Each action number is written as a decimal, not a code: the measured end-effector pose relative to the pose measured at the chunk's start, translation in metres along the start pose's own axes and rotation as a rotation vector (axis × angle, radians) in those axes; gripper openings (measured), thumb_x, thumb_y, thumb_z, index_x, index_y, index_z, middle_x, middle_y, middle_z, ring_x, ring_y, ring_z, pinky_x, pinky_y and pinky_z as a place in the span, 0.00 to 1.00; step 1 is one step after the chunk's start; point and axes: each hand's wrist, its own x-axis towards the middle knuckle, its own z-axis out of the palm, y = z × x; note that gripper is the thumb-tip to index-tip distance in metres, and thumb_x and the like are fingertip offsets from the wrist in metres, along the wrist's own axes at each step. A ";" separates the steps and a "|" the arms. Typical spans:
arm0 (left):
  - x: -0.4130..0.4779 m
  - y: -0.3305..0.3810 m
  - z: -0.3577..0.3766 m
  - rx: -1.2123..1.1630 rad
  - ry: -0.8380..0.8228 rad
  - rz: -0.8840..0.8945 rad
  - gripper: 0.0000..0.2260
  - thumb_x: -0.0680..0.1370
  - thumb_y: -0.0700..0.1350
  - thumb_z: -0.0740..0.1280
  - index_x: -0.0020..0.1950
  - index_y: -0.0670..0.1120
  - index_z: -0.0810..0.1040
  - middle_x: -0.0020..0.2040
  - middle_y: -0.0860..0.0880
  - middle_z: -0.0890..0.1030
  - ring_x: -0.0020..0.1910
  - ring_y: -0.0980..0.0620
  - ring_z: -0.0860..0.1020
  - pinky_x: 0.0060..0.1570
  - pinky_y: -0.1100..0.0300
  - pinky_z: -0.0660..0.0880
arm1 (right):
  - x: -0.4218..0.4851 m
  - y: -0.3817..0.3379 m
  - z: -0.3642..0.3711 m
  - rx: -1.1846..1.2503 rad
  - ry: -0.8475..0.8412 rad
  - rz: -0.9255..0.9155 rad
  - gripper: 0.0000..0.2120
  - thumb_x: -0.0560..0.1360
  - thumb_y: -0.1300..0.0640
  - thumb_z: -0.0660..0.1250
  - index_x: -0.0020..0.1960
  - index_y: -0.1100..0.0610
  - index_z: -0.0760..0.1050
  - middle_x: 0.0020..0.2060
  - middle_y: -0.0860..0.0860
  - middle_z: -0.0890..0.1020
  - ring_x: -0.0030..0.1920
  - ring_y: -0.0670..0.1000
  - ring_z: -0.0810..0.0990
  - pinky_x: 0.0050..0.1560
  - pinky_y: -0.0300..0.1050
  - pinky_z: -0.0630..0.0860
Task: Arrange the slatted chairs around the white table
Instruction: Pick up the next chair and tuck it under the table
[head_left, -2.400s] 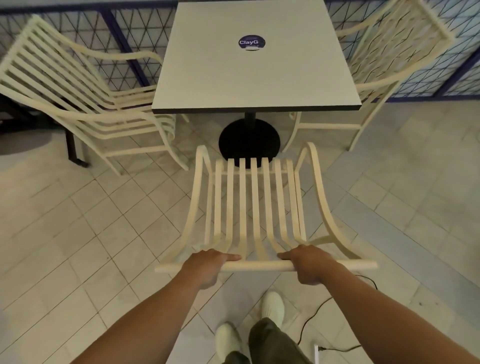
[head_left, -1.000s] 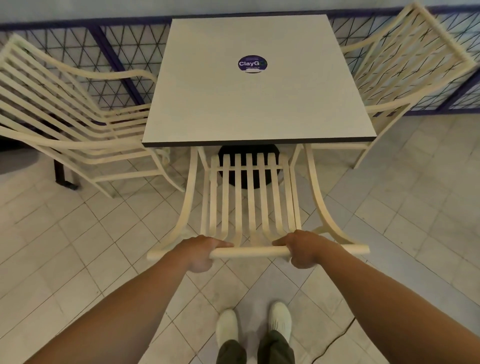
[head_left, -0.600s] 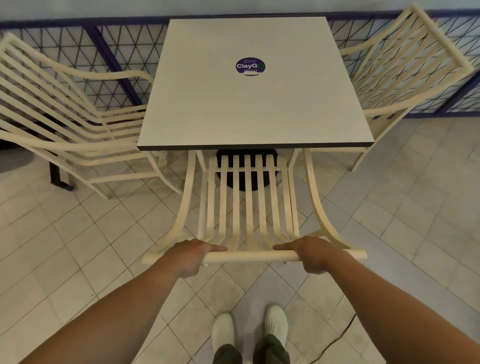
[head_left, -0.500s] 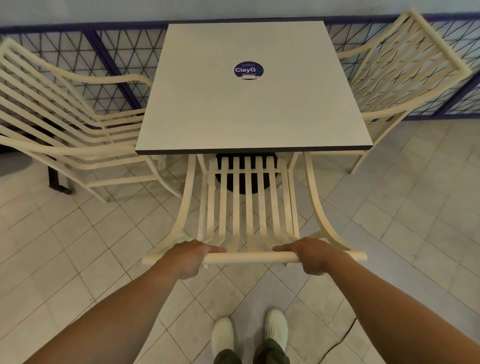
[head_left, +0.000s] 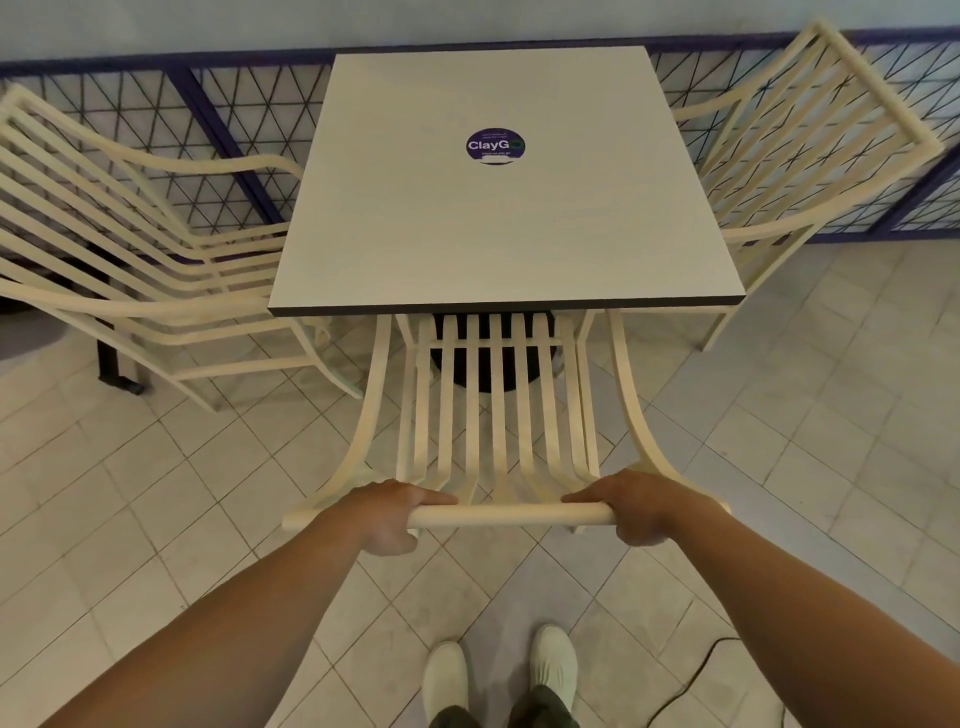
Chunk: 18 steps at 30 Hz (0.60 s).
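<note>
I'm gripping the top rail (head_left: 511, 514) of the near slatted chair (head_left: 497, 415) with left hand (head_left: 387, 514) and right hand (head_left: 636, 506) equally near, seat pointing dead ahead under the white table (head_left: 498, 223).

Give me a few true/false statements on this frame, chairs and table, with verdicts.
1. The left hand and right hand both hold the near chair by its top rail. True.
2. The near chair's seat reaches under the white table. True.
3. The table carries a red square sticker. False: the sticker is round and purple.
4. Only one other chair is in view. False: a left chair and a right chair flank the table.
</note>
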 end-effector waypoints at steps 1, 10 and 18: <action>0.000 0.003 0.001 0.013 0.010 -0.004 0.35 0.77 0.39 0.65 0.75 0.72 0.60 0.59 0.52 0.75 0.45 0.52 0.74 0.44 0.59 0.72 | -0.001 0.001 0.002 0.012 0.003 0.010 0.35 0.74 0.66 0.67 0.71 0.34 0.67 0.57 0.44 0.77 0.52 0.47 0.75 0.57 0.43 0.70; -0.004 0.016 0.008 0.060 0.033 -0.036 0.40 0.78 0.30 0.60 0.76 0.72 0.58 0.53 0.51 0.71 0.40 0.51 0.73 0.38 0.58 0.69 | -0.005 0.006 0.004 -0.011 -0.014 0.028 0.36 0.74 0.67 0.67 0.73 0.37 0.65 0.59 0.46 0.77 0.54 0.49 0.76 0.58 0.44 0.70; -0.003 0.022 0.006 0.057 0.019 -0.053 0.41 0.78 0.30 0.60 0.76 0.72 0.57 0.58 0.50 0.74 0.37 0.52 0.71 0.37 0.59 0.68 | -0.004 0.009 0.007 -0.031 -0.012 0.029 0.35 0.74 0.67 0.68 0.73 0.39 0.67 0.61 0.48 0.77 0.58 0.51 0.77 0.61 0.45 0.71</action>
